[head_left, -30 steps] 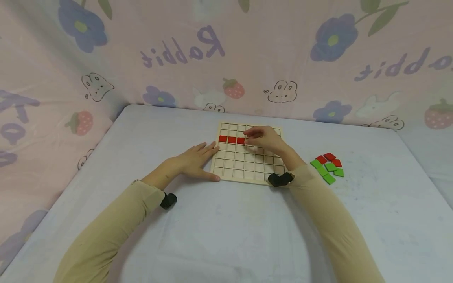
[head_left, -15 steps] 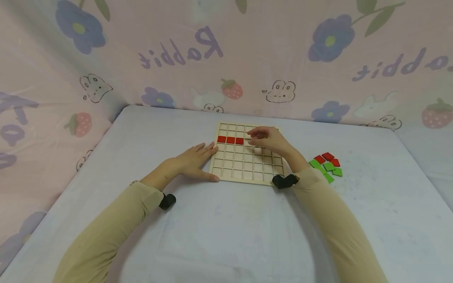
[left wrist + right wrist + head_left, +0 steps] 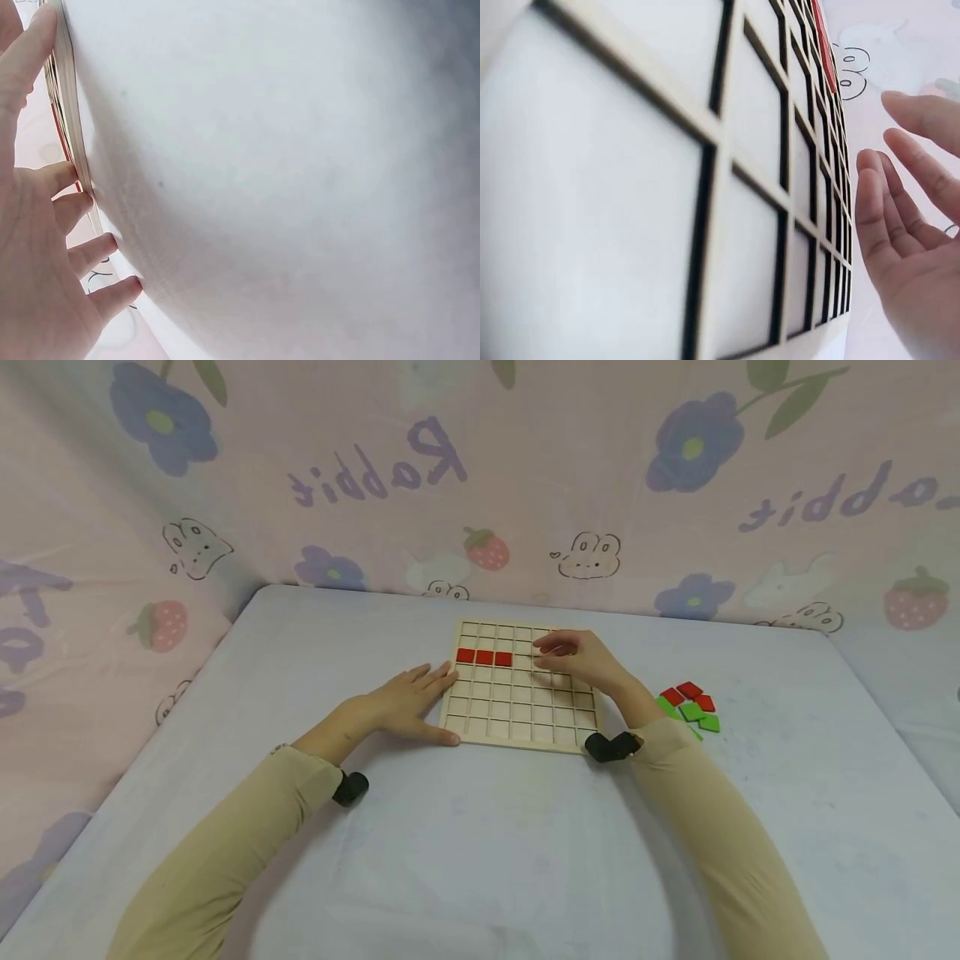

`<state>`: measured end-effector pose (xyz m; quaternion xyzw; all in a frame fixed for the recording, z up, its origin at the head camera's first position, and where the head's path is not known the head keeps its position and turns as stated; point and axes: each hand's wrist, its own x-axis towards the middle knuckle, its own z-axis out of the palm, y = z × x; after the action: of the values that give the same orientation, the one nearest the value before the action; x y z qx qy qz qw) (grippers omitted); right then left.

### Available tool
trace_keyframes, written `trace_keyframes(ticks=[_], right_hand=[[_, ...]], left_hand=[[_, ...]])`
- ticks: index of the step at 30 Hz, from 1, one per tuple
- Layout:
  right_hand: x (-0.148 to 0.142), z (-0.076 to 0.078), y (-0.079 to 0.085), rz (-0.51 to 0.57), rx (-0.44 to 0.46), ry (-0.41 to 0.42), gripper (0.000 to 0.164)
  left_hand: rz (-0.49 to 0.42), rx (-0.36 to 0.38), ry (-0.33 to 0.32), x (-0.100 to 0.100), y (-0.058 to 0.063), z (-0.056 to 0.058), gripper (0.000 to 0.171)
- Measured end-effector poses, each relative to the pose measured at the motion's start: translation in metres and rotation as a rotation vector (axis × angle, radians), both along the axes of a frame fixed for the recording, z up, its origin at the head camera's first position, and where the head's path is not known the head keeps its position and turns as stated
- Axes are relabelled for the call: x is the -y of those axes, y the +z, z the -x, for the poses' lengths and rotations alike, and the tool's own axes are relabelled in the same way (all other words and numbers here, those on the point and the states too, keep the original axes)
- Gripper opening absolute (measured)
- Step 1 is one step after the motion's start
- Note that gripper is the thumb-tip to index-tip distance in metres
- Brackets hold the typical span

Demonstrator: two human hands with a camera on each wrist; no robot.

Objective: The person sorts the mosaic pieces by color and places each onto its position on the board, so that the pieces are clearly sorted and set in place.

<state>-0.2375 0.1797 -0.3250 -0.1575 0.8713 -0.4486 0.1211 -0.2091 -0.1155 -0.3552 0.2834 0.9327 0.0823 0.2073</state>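
Behind everything hangs a pale pink cloth, printed with blue flowers, strawberries and rabbits, running across the far side and down the left. In front of it is my white table. My sleeves come in from the near side, the left one and the right one; the right one cuts across the near left side of the loose tiles and hides part of them.

The board, a wooden grid of square cells, lies flat near the table's middle, toward the far side.

My left hand is spread wide on the board's left, fingertips at that edge and thumb at the near left corner, gripping nothing. My right hand hovers over the far right part of the board, covering some cells; its fingers bend loosely, thumb well apart from them, with nothing between.

A black camera sits at my left wrist, and another at my right blocks the board's near right corner.

Three red tiles fill neighbouring cells in one row from the left edge. Right of the board lie loose red tiles and, just nearer, green tiles.
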Motion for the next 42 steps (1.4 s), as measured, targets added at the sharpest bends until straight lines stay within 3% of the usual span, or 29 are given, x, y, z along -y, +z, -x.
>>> trace_keyframes(ticks=[6, 13, 17, 42], right_hand=[[-0.004, 0.000, 0.000, -0.015, 0.009, -0.015, 0.040], [-0.028, 0.016, -0.026, -0.051, -0.002, -0.049, 0.044], [-0.038, 0.018, -0.031, -0.072, -0.011, -0.069, 0.045], [-0.079, 0.004, -0.020, -0.130, -0.023, -0.132, 0.047]], left_hand=[[-0.001, 0.000, 0.001, 0.000, 0.000, 0.000, 0.105], [-0.008, 0.001, 0.002, 0.000, 0.002, -0.001, 0.105], [-0.012, -0.002, -0.002, 0.000, 0.003, -0.001, 0.104], [-0.018, -0.005, -0.008, 0.001, 0.002, 0.000, 0.104]])
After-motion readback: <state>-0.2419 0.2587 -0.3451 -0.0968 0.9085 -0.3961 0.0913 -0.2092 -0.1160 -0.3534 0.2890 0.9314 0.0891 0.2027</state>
